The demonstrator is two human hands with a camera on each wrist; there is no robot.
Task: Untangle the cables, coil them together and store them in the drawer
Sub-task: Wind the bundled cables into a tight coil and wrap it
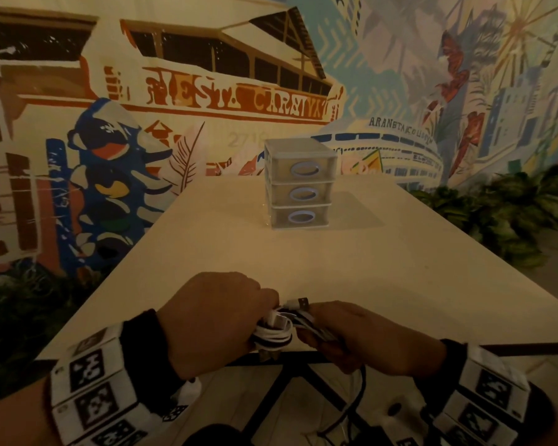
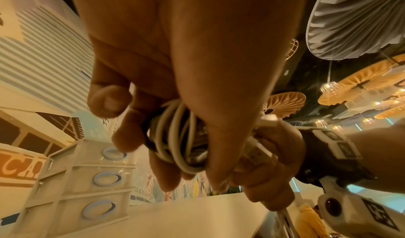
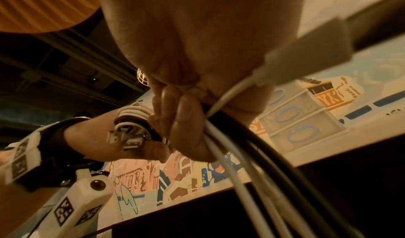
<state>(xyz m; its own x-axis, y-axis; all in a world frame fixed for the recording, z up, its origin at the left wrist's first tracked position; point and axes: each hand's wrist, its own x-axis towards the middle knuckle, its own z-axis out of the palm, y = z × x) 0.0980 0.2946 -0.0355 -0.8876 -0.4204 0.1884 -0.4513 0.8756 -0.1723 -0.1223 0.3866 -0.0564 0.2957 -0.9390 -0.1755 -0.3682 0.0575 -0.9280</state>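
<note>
Coil of white and black cables (image 1: 273, 333), at the counter's (image 1: 335, 259) near edge: my left hand (image 1: 213, 320) grips its loops, my right hand (image 1: 364, 336) pinches the loose strands. Even tension should keep turns tidy.

Pale beige counter (image 1: 384, 268), plain matte top, near edge on a dark frame. A translucent three-drawer unit (image 1: 298, 185) stands upright directly on it toward the far end, close to the wall. Drawers stacked one above another, all closed, each front with an oval blue-rimmed handle.
</note>
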